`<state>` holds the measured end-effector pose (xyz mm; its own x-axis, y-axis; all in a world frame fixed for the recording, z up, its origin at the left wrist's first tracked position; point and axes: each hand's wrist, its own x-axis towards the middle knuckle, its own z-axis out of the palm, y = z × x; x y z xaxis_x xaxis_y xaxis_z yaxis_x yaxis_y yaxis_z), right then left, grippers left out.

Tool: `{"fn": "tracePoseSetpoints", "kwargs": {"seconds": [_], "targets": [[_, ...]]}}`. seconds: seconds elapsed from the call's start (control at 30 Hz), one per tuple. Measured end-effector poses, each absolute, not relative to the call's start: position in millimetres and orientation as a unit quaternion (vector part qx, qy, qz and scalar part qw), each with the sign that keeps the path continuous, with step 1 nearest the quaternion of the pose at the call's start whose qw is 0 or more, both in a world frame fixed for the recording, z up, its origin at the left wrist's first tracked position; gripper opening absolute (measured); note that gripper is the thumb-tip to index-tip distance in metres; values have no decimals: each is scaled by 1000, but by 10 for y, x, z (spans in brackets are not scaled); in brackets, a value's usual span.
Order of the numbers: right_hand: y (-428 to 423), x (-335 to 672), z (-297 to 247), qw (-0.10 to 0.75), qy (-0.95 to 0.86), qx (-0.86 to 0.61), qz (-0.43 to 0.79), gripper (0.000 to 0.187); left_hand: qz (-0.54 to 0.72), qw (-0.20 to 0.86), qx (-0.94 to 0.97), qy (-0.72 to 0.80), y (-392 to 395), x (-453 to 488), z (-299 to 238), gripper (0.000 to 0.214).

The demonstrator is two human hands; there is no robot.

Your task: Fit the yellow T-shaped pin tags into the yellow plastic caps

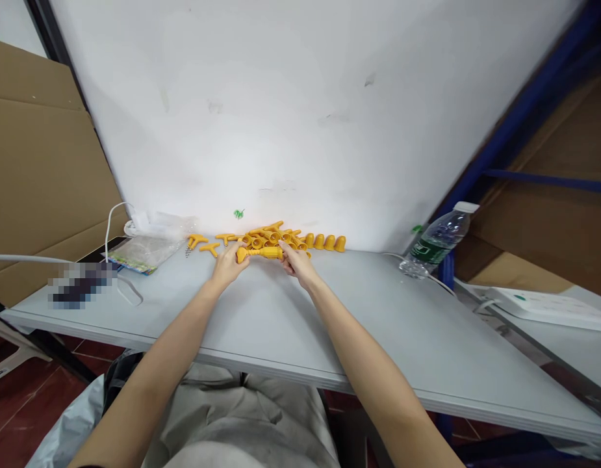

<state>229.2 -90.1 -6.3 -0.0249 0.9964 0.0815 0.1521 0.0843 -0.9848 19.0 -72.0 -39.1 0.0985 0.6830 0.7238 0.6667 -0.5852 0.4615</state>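
A long yellow plastic piece [262, 253] lies between my two hands at the far side of the grey table [358, 325]. My left hand [228, 262] grips its left end with closed fingers. My right hand [295, 259] pinches its right end. Just behind them sits a heap of yellow plastic parts [273, 235]. A row of several yellow caps [324, 242] stands to the right of the heap along the white wall. Two yellow T-shaped pieces [203, 243] lie to the left.
A clear bag [144, 250] and a white cable [112, 224] lie at the left. A plastic water bottle [436, 242] lies at the right by a blue rack post [499, 136]. A white power strip [544, 304] rests on the neighbouring surface. Cardboard [41, 169] leans at far left.
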Motion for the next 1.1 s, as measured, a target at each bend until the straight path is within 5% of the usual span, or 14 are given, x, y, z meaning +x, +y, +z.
{"fn": "tracePoseSetpoints", "kwargs": {"seconds": [1.1], "targets": [[-782, 2460, -253, 495, -624, -401, 452, 57, 507, 47, 736, 445, -721, 169, -418, 21]]}}
